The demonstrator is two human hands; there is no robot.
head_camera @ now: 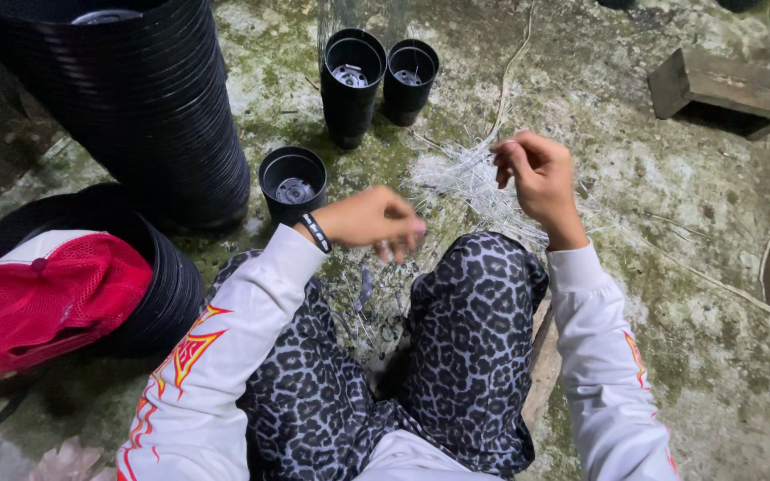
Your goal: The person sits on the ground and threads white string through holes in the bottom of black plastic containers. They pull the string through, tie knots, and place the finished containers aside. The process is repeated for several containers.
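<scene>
Two hands work above a heap of thin white strands (474, 183): the right hand (536, 178) pinches a few strands between pressed fingertips, the heap just below them. The left hand (374, 218) curls its fingers downward, blurred, so I cannot tell what they grip; a small black pot (292, 183) stands just beyond its wrist.

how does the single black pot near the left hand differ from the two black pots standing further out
The single pot stands alone by the left hand; the two far pots stand side by side, touching. The single pot looks short; the left one of the pair rises taller, seemingly several nested. The single pot sits beside the big black stack; the pair stands apart from it. All are black, round, upright and open-topped.
</scene>
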